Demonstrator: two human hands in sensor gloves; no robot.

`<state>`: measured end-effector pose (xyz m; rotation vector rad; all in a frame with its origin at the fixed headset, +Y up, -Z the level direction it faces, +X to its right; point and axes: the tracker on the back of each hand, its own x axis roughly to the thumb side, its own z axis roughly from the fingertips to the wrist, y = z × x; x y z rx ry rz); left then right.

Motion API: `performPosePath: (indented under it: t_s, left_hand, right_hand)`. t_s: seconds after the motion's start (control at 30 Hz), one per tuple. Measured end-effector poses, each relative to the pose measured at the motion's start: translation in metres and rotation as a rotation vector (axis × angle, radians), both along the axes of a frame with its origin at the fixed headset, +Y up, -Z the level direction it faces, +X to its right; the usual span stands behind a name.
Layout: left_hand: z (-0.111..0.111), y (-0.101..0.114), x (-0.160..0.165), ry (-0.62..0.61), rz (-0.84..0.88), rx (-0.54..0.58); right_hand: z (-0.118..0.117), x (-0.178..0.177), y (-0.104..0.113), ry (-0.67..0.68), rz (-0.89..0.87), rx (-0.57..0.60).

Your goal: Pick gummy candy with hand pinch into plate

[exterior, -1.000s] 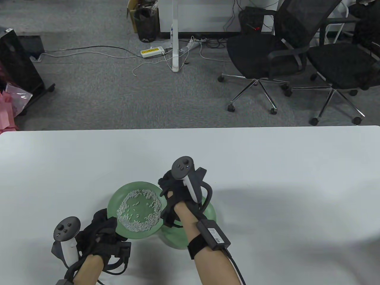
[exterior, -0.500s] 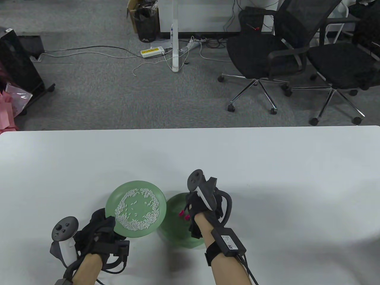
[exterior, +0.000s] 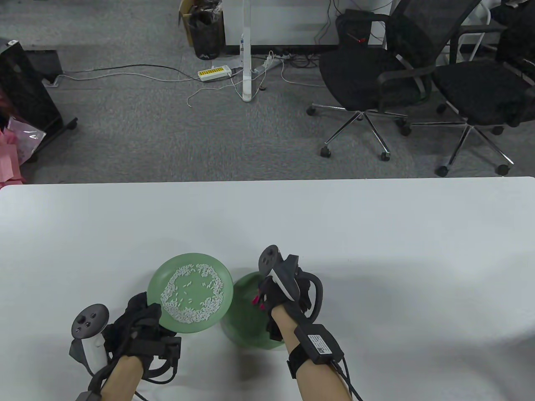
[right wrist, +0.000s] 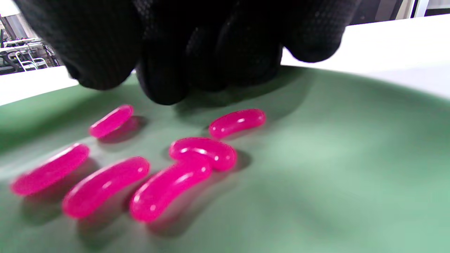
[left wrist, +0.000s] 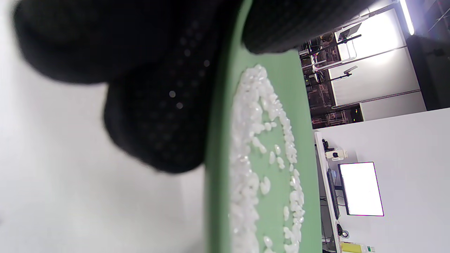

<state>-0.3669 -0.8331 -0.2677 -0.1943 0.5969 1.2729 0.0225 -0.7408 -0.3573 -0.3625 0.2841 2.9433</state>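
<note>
Several pink gummy candies (right wrist: 202, 151) lie in a green plate (right wrist: 316, 175). In the table view that plate (exterior: 242, 328) sits right of centre, with candies (exterior: 256, 300) showing by my right hand (exterior: 267, 294). In the right wrist view my right fingertips (right wrist: 161, 88) are bunched just above the candies, and I see none between them. My left hand (exterior: 152, 319) grips the near rim of a second green plate (exterior: 155, 280) that carries a ring of white grains (exterior: 177, 311). The left wrist view shows my fingers (left wrist: 158, 105) under its rim (left wrist: 215, 175) and the grains (left wrist: 248, 140) on top.
The two plates overlap slightly, with the grain plate held above the candy plate's left edge. The white table (exterior: 376, 234) stretches away behind and to the right. Office chairs (exterior: 376, 75) and cables stand on the floor beyond the far edge.
My right hand left the grain plate, moved right over the candy plate, then came down close to the candies. The left hand and its plate drifted slightly left.
</note>
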Motion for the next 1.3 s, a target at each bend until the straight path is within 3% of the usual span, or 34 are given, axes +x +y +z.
performPosePath:
  t_s: [0.17, 0.4, 0.87, 0.97, 1.3]
  left_hand:
    - [0.001, 0.003, 0.003, 0.007, 0.009, -0.007]
    - [-0.004, -0.007, -0.007, 0.066, 0.022, -0.024]
    - [-0.02, -0.051, -0.053, 0.175, 0.003, -0.081]
    - [-0.014, -0.037, -0.041, 0.178, -0.008, -0.09]
    - [-0.008, -0.02, -0.031, 0.207, -0.079, -0.104]
  right_hand:
    - [0.004, 0.008, 0.013, 0.0, -0.034, 0.054]
    - [0.011, 0.028, 0.031, 0.025, -0.027, 0.234]
    - [0.039, 0.076, 0.046, 0.133, 0.041, 0.429]
    - [0.046, 0.083, 0.045, 0.16, 0.074, 0.448]
    - [0.056, 0.106, 0.033, 0.165, 0.088, 0.432]
